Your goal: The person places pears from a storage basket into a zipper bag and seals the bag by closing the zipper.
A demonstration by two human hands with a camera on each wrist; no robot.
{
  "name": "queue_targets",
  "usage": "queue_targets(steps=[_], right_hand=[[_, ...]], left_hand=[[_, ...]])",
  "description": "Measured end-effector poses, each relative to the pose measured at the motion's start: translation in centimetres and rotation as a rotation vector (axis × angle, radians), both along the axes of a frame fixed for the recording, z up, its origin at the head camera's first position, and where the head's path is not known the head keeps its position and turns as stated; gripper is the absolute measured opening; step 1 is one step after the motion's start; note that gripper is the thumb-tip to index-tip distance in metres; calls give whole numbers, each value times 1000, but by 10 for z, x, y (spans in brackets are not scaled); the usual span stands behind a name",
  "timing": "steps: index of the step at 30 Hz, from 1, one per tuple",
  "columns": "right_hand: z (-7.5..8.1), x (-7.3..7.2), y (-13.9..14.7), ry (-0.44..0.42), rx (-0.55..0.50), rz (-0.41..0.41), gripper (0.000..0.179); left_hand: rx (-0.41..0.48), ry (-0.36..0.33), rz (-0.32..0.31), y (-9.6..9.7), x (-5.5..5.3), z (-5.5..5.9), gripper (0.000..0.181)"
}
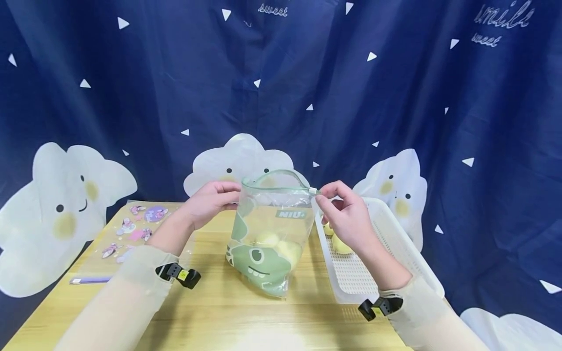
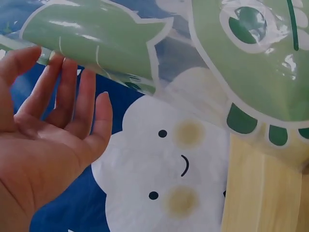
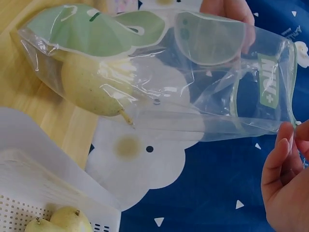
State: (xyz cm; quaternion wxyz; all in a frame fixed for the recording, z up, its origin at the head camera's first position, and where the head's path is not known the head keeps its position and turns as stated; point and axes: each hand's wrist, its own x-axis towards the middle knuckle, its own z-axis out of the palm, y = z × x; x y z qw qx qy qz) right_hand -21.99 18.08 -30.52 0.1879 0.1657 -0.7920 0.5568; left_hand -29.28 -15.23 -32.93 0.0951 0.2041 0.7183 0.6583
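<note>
A clear zip bag (image 1: 263, 265) with a green cartoon creature printed on it stands upright on the table, its mouth apart at the top. Yellow pears (image 3: 91, 87) lie in its bottom. My left hand (image 1: 208, 202) pinches the bag's left edge near the top between thumb and fingers; in the left wrist view the other fingers of that hand (image 2: 58, 140) are loosely bent. At the opposite top corner, my right hand (image 1: 351, 217) pinches the bag beside the white slider (image 1: 313, 190). The right fingertips also show at that corner in the right wrist view.
To the right is a white perforated basket (image 1: 406, 234) holding pears (image 1: 340, 245), partly behind my right arm. A flat clear bag (image 1: 101, 258) with pink and purple prints lies on the left of the wooden table (image 1: 210, 312). A dark blue curtain (image 1: 281, 63) hangs behind.
</note>
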Motion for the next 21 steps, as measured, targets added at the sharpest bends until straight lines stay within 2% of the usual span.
queue_targets(steps=[3, 8, 11, 13, 16, 18, 21], right_hand=[[1, 0, 1, 7, -3, -3, 6], [6, -2, 7, 32, -11, -6, 7], [10, -4, 12, 27, -42, -4, 8], [12, -7, 17, 8, -77, -8, 9], [14, -11, 26, -40, -134, -27, 5], [13, -14, 31, -59, -158, -22, 3], [9, -17, 36, -80, -174, 11, 8]], left_hand=[[-18, 35, 37, 0, 0, 3, 23], [-7, 99, 145, -9, 4, 14, 19], [-17, 161, 206, -19, 12, 26, 21], [-60, 217, 235, -28, 19, 36, 24], [-150, 302, 243, -42, 31, 44, 25], [-182, 347, 220, -47, 38, 43, 23], [-143, 363, 163, -48, 44, 36, 19]])
